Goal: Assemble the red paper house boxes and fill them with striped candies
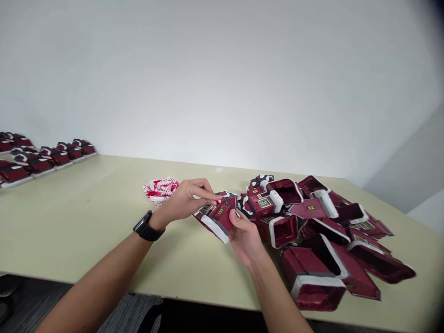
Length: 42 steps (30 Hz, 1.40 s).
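Maroon cardboard house caught between your hands, just left of the big heap of houses on the pale table! Your left hand pinches its top edge, your right hand pinches the near side, thumb on its face!

A black smartwatch with a squarish dark case, as far as this angle shows, and a wide black strap circles the left wrist; the left forearm and right forearm are bare.

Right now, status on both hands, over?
Left hand, right hand: both holding a red model house. Similar houses piled just beside it.
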### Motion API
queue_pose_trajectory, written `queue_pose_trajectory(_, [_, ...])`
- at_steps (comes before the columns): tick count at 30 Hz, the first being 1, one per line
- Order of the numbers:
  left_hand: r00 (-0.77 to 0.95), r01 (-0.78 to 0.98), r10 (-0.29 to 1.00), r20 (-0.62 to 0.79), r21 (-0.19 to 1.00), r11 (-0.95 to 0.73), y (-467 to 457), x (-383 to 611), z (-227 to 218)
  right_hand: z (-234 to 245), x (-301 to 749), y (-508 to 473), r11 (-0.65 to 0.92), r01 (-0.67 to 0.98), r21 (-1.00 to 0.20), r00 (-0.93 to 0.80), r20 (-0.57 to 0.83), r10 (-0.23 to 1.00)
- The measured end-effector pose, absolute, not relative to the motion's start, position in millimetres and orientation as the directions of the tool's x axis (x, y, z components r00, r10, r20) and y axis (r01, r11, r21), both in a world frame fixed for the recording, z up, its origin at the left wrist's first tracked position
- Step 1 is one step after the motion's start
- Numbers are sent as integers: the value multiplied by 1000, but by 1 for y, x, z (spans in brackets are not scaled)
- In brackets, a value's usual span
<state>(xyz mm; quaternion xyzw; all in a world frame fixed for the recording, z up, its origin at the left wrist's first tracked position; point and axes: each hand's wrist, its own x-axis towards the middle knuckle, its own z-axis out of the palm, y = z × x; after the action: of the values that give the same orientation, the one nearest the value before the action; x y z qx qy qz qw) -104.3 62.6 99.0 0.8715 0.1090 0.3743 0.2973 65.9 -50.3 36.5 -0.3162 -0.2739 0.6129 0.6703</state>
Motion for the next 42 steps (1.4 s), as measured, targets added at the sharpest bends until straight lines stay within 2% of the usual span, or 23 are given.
queue_pose_trajectory(4, [725,-30,468,506,701,-713,69,-106,99,36,68,-51,15,-634,-773,88,-53,995])
queue_pose_trajectory(9, [702,-8,525,482,742,-671,72,-105,96,35,67,-50,43,-603,-796,86,-12,996])
queue_pose_trajectory(18, [625,3,558,546,713,-701,78,-97,82,34,64,-44,150,-491,-858,166,76,983])
queue_pose_trajectory(22, [576,-51,568,588,719,-693,81,-92,70,35,65,-42,183,-489,-853,213,87,973])
queue_pose_trajectory(27, [569,-115,557,605,729,-674,79,-88,66,36,69,-44,156,-504,-849,170,79,982])
queue_pose_trajectory(31, [556,-96,559,615,715,-692,76,-87,67,36,69,-44,167,-534,-829,220,55,974])
queue_pose_trajectory(37, [552,-150,557,621,731,-666,82,-88,64,38,69,-46,159,-483,-861,168,88,982])
queue_pose_trajectory(42, [546,-120,493,677,645,-754,77,-90,68,34,71,-47,137,-481,-866,145,76,987])
